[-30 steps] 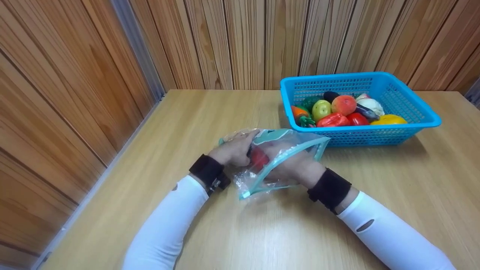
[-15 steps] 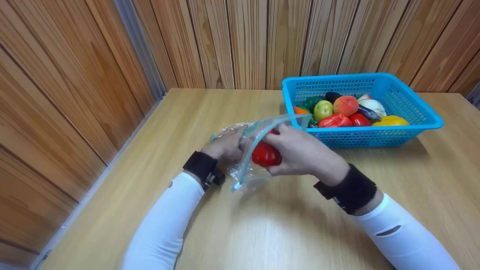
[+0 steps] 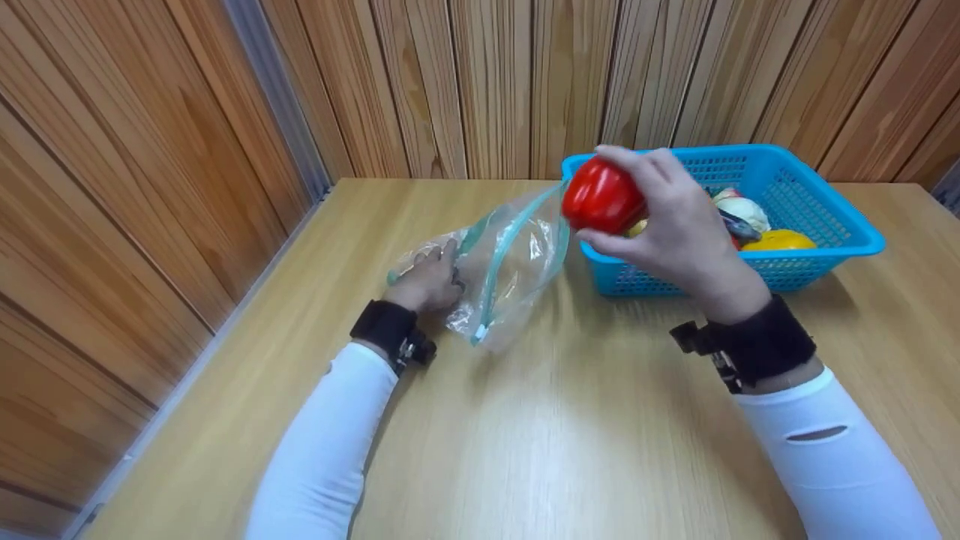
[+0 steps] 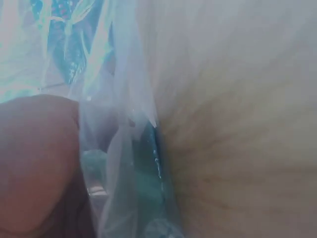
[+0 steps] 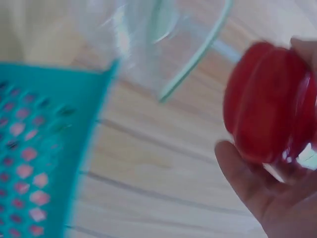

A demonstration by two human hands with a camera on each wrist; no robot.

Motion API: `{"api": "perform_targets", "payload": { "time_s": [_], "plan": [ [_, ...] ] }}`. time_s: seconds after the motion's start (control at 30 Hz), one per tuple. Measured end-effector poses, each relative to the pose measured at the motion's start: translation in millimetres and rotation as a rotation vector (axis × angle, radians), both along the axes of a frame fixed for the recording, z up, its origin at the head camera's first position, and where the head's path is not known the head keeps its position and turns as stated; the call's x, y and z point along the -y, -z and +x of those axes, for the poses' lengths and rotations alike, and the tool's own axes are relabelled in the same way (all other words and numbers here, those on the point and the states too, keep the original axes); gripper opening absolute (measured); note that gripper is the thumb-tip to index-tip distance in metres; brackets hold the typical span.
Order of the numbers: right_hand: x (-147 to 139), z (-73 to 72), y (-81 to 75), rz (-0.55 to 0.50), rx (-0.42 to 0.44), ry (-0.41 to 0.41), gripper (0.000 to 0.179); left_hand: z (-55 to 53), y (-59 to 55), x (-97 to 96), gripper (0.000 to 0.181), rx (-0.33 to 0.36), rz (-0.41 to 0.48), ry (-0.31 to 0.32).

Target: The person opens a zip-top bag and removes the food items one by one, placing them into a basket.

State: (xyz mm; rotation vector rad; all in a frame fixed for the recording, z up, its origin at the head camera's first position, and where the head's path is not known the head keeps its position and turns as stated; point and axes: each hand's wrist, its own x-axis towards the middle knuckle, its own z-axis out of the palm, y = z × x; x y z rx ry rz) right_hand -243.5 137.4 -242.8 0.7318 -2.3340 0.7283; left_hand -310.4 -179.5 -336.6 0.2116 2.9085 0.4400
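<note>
My right hand [image 3: 686, 225] grips a shiny red bell pepper [image 3: 602, 196] between thumb and fingers, raised beside the near left corner of the blue basket. In the right wrist view the bell pepper [image 5: 267, 101] shows its lobed side, with the hand [image 5: 267, 203] around it. A clear zip bag [image 3: 517, 274] with a green-edged mouth stands partly open on the table, its mouth facing right. My left hand [image 3: 427, 283] holds the bag near its left end. Up close, folds of the bag [image 4: 119, 163] lie against the left hand's thumb [image 4: 34, 158].
The blue mesh basket [image 3: 735, 274] stands at the back right. In it lie a yellow item [image 3: 780, 239], a cauliflower [image 3: 742, 210] and a dark eggplant [image 3: 739, 225]; my right hand hides the other produce. Wood panels [image 3: 495, 90] close off the table's back and left.
My right hand has come out of the bag with the red bell pepper and moved up and right toward the basket. My left hand and the bag have shifted slightly left.
</note>
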Motion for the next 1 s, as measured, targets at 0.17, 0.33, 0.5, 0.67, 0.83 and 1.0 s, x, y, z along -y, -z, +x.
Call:
{"api": "perform_targets", "payload": {
  "time_s": [0.17, 0.33, 0.5, 0.67, 0.83, 1.0],
  "plan": [
    [-21.5, -37.7, 29.0, -0.030, 0.073, 0.196, 0.081, -1.0, -0.1, 0.9, 0.085, -0.009, 0.006, -0.051],
    [-40.7, -60.4, 51.0, 0.026, 0.333, 0.288, 0.068, -2.7, -3.8, 0.5, 0.085, -0.050, -0.023, -0.082],
    [-46.2, -65.3, 50.0, 0.114, 0.476, 0.296, 0.064, -3.7, -6.8, 4.5, 0.082, -0.087, -0.040, -0.134],
    [-46.2, -65.6, 49.9, 0.184, 0.541, 0.292, 0.069, -3.7, -4.0, 10.6, 0.084, -0.098, -0.050, -0.170],
    [-46.5, -65.9, 49.7, 0.223, 0.571, 0.316, 0.075, -4.6, -3.9, 13.3, 0.085, -0.111, -0.089, -0.156],
    [-44.2, -66.9, 48.9, 0.244, 0.580, 0.326, 0.077, -6.8, -7.8, 17.7, 0.084, -0.126, -0.102, -0.148]
  ]
}}
